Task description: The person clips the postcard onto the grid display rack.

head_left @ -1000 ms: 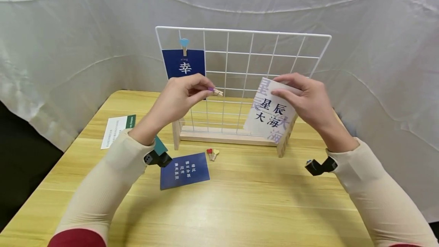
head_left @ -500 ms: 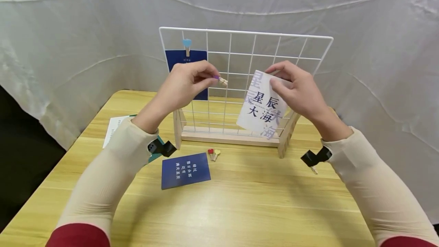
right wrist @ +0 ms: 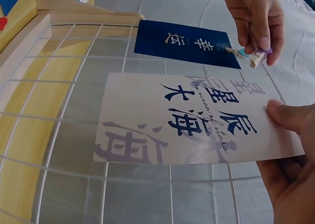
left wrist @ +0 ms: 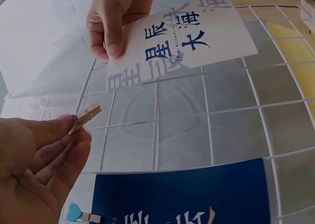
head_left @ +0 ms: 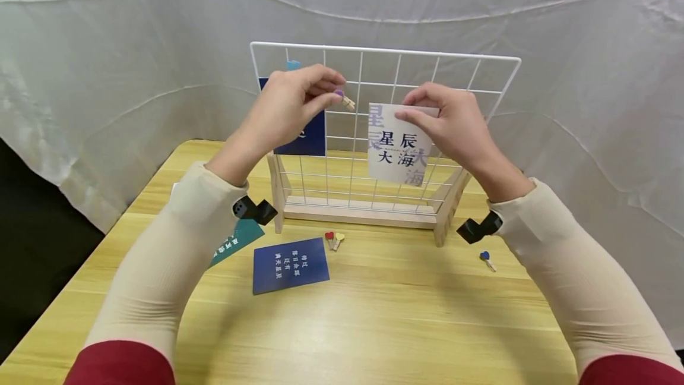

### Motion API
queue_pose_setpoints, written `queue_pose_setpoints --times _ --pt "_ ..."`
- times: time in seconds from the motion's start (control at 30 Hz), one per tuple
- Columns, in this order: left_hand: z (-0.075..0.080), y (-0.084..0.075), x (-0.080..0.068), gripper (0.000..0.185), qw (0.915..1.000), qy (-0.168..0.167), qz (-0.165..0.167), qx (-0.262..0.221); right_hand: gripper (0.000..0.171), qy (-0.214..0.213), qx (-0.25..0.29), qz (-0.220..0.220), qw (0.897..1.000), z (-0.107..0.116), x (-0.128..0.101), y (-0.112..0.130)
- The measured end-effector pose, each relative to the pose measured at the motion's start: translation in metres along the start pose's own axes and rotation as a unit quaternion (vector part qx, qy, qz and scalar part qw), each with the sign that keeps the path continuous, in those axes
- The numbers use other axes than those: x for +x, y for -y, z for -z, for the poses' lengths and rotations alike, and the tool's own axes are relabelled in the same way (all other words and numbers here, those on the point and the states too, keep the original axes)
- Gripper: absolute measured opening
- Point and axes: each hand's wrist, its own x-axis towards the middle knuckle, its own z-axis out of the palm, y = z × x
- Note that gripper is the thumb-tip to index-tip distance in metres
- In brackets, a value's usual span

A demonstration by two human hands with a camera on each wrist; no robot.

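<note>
A draped pale cloth backdrop (head_left: 588, 46) rises behind the wood-grain counter (head_left: 363, 325), and I take the white wire grid (head_left: 385, 50) on its wooden stand as my landmark.

Since the earlier head views, both hands have risen and the white 星辰大海 postcard (head_left: 398, 162) has swung from a slant to nearly upright. It is now in front of the grid's middle, closer to the purple-topped wooden clothespin (head_left: 348, 103). I read that as positioning work: the postcard is lined up but not yet clipped, and I can't tell whether it touches the wires.

On my left hand (head_left: 294, 100), the grip is closed to a fingertip pinch on the clothespin's purple end, in front of the grid's upper left part. My right hand (head_left: 449, 120) has its grip pinched on the postcard's top right corner, thumb in front.

At the grid's left end hangs a navy postcard (head_left: 310, 141), its light-blue heart clothespin (head_left: 293, 65) partly covered by my left hand. Before the grid lie a blue postcard (head_left: 288, 266) and the red (head_left: 329, 236) and yellow heart clothespins (head_left: 339, 237); a blue heart clothespin (head_left: 484, 255) lies beyond its right foot.
</note>
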Motion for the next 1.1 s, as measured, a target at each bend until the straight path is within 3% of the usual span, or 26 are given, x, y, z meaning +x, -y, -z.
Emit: queue_pose_setpoints --times 0.3,0.83,1.1 --pt "0.004 0.0 0.01 0.019 0.9996 -0.014 -0.01 0.022 0.023 -0.022 0.038 -0.018 0.999 -0.015 0.015 0.011" --pt "0.012 0.002 0.021 0.019 0.9973 -0.024 -0.022 0.065 0.023 -0.064 0.019 -0.01 0.998 -0.041 0.03 0.022" --pt "0.016 0.001 0.024 0.018 0.9959 -0.013 -0.014 0.089 0.022 -0.096 0.071 -0.012 0.993 -0.055 0.036 0.025"
